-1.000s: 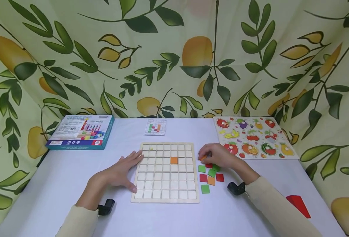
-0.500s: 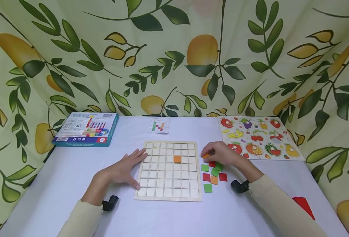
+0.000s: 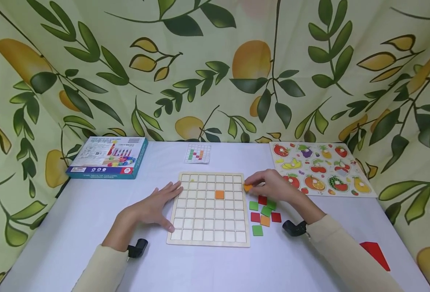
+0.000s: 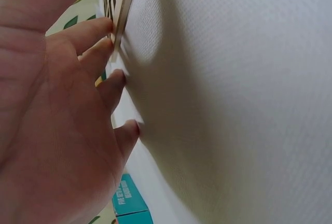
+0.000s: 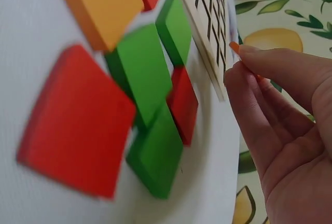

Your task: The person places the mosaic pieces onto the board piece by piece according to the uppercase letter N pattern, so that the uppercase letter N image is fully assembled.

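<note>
A pale wooden grid board [image 3: 209, 220] lies in the middle of the table. One orange square tile [image 3: 219, 194] sits in a cell in its third row. My left hand [image 3: 154, 207] rests along the board's left edge, fingers spread, with fingertips and thumb touching the frame. Between thumb and fingers, my right hand [image 3: 271, 186] pinches a second orange tile [image 3: 248, 187] by the board's upper right edge; the right wrist view shows that orange tile [image 5: 235, 47] mostly covered by the fingertips. Below this hand lie loose green tiles [image 3: 257, 230], red tiles [image 3: 276, 217] and an orange tile [image 3: 265, 220].
A small pattern card [image 3: 197, 153] with coloured squares lies behind the board. At the back left is a teal-edged box [image 3: 107, 158]. A fruit puzzle board [image 3: 320, 168] occupies the back right, and a red block [image 3: 376, 255] lies near the right sleeve.
My right hand has lifted the orange tile from beside the loose tiles and shifted slightly left to the board's edge. The left hand stays on the board. The head view has shifted a little.
</note>
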`<move>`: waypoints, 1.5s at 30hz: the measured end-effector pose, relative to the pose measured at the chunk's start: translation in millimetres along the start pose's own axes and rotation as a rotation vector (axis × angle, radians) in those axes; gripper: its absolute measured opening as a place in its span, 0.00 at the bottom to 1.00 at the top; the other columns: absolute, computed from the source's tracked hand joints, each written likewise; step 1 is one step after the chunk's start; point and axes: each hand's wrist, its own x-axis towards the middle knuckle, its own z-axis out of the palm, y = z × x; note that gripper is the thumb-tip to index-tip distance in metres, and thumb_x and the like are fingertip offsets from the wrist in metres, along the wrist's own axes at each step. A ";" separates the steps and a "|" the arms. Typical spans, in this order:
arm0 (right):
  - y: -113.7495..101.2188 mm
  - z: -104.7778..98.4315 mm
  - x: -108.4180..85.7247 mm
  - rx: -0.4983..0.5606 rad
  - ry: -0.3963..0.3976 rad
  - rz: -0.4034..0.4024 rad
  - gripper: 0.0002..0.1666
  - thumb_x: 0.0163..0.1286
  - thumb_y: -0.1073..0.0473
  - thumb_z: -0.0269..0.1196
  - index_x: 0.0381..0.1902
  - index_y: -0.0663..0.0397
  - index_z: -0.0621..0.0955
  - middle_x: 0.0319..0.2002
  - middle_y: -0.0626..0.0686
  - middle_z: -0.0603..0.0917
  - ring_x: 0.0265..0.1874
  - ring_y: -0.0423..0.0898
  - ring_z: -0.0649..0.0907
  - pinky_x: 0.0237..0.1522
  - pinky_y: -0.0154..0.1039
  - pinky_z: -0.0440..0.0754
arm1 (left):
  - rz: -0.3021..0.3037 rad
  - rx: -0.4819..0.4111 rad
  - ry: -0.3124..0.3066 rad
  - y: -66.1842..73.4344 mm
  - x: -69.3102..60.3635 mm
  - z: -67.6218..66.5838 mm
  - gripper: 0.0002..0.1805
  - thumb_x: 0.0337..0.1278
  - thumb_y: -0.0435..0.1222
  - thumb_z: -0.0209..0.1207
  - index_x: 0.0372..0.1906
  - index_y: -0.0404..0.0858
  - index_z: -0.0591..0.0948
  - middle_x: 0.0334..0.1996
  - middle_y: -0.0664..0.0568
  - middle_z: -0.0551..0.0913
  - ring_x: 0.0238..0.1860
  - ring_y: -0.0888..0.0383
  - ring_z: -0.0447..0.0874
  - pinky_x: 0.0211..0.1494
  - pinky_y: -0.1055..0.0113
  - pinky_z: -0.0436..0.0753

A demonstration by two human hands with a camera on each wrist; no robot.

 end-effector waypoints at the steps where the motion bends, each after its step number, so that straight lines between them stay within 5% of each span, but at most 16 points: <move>1: -0.8 1.5 0.0 0.009 0.002 -0.001 0.16 0.64 0.61 0.72 0.51 0.49 0.89 0.50 0.51 0.91 0.47 0.45 0.86 0.45 0.25 0.84 | -0.001 0.001 0.000 0.0 0.5 -0.1 0.70 0.28 0.53 0.83 0.82 0.43 0.57 0.85 0.51 0.47 0.86 0.42 0.36 0.85 0.36 0.40; 24: -31.4 49.2 16.6 0.090 -0.065 -0.150 0.12 0.60 0.58 0.76 0.43 0.47 0.91 0.45 0.46 0.91 0.44 0.40 0.85 0.47 0.28 0.86 | 0.023 -0.011 0.004 1.8 -1.0 -1.7 0.69 0.29 0.53 0.82 0.81 0.42 0.57 0.85 0.49 0.47 0.85 0.40 0.37 0.84 0.34 0.40; 45: -39.7 71.5 20.0 0.112 -0.042 -0.156 0.10 0.57 0.59 0.78 0.38 0.45 0.91 0.37 0.45 0.89 0.34 0.39 0.82 0.39 0.27 0.84 | 0.026 -0.010 0.006 1.4 -1.6 -0.7 0.69 0.30 0.53 0.82 0.81 0.41 0.57 0.85 0.48 0.48 0.85 0.40 0.38 0.84 0.33 0.40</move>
